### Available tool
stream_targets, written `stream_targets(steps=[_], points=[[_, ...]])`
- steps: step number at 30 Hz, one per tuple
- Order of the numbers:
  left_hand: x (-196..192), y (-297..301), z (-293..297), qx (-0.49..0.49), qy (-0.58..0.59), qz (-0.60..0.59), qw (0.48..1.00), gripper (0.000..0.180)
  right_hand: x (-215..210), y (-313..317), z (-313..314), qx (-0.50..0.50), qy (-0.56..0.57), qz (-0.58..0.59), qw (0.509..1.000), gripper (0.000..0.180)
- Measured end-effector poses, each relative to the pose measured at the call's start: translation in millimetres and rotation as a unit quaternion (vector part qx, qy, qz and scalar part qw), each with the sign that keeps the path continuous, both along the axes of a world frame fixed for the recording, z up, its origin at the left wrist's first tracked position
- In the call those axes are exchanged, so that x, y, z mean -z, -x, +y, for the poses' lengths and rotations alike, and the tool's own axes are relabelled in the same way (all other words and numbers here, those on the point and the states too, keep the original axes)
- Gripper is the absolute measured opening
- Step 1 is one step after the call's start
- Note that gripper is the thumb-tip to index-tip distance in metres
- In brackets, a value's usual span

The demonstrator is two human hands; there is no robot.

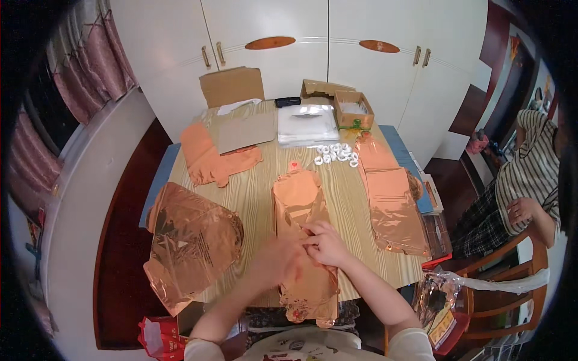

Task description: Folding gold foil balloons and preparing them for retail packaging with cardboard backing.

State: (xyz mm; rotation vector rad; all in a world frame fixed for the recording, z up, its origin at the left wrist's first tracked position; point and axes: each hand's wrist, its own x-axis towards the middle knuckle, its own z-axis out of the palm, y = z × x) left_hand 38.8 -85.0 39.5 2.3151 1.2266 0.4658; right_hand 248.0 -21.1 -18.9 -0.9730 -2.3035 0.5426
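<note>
A flat rose-gold foil balloon (298,188), folded into a long strip, lies lengthwise in front of me. Its lower end hangs over the near table edge. My right hand (326,243) is closed on the middle of the strip, fingers bent and pressed together at the foil. My left hand (280,260) is smeared by motion over the strip's left side, so its fingers cannot be made out. To the left lies another flat foil balloon (192,240), spread wide. Further pieces of the same foil lie at the far left (201,153) and along the right side (391,204).
At the back are a stack of clear plastic bags (307,126), small white rings (334,155), a cardboard box (354,108), a grey-brown board (244,133) and a black object (288,102). A wooden chair (506,301) and a standing person (518,180) are to the right.
</note>
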Motion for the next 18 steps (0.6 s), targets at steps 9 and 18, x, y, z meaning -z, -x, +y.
stream_targets(steps=[9,18], points=[[30.2,38.3,65.1,-0.029,-0.081,0.180,0.980,0.079,-5.2,1.6,-3.1,0.003,0.023,0.008,1.000,0.025],[35.9,39.4,82.9,-0.006,-0.084,0.178,0.980,0.081,-0.6,2.7,-3.7,-0.010,0.005,0.020,1.000,0.023]])
